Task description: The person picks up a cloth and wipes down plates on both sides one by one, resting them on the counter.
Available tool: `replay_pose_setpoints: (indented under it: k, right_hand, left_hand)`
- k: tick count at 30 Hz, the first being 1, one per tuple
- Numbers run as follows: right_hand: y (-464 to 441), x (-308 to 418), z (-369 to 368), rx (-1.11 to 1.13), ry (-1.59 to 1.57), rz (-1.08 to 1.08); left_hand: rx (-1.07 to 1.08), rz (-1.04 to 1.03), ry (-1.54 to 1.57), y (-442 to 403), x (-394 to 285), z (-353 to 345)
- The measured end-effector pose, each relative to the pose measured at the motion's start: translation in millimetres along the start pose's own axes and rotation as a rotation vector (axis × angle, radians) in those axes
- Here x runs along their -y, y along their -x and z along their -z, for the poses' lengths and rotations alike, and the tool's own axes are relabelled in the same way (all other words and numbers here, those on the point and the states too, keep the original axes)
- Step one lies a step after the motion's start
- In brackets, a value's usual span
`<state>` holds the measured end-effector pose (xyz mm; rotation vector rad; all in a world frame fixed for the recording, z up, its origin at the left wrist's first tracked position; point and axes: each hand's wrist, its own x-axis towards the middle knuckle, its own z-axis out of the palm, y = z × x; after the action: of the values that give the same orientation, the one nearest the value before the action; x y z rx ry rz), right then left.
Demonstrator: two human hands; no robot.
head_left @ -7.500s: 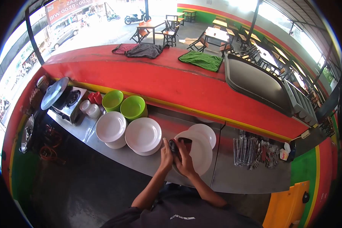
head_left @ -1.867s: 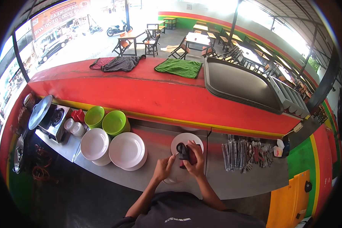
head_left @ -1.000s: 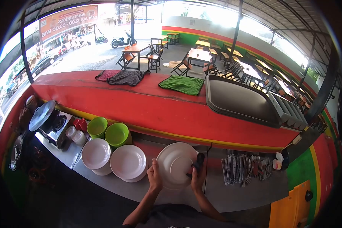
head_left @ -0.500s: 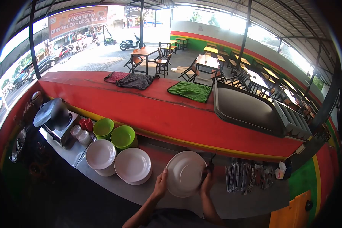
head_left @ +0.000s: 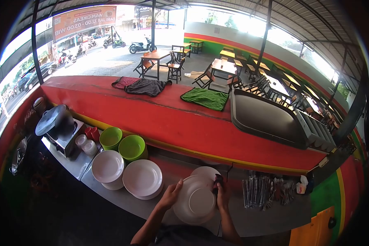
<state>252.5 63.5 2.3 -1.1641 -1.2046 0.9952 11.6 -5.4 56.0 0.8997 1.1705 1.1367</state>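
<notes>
A white plate (head_left: 201,202) is held up in front of me, tilted, with a round ring showing on its face. My left hand (head_left: 170,196) grips its left rim, thumb upward. At the right rim my right hand (head_left: 222,195) is closed on a dark red and black cloth (head_left: 218,182) pressed against the plate. Behind the held plate, another white plate (head_left: 205,171) lies on the metal counter. To the left stand two stacks of white plates (head_left: 142,178) (head_left: 108,167).
Green bowls (head_left: 132,148), red cups, white cups and a stove (head_left: 67,139) with a pan are at the left. Wrapped cutlery (head_left: 258,192) lies right. Cloths (head_left: 205,98) and black trays (head_left: 266,117) rest on the red ledge (head_left: 151,115).
The held plate has come lower and closer to me, uncovering the plate behind it. The cloth in my right hand shows more clearly at the rim. Earlier, both hands were on the cloth.
</notes>
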Motion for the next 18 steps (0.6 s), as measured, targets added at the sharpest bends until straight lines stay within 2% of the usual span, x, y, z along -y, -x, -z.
replay_pose_setpoints:
  k: [3, 5, 9, 18]
  right_hand:
    - [2.4, 21.2, -7.4, 0.002, 0.018, 0.085]
    - [-1.1, 18.4, -4.4, 0.098, -0.016, 0.062]
    - [0.0, 22.2, -9.2, 0.189, -0.037, 0.102]
    - [24.6, 33.9, -28.4, 0.193, 0.046, 0.338]
  left_hand:
    - [-0.096, -0.098, 0.002, -2.8, 13.4, -1.5]
    - [-0.162, -0.143, 0.023, -5.3, 19.7, -2.3]
    - [-0.268, -0.15, 0.146, -9.0, 22.8, -2.5]
    - [-0.505, -0.236, 0.458, -25.4, 35.3, -11.2]
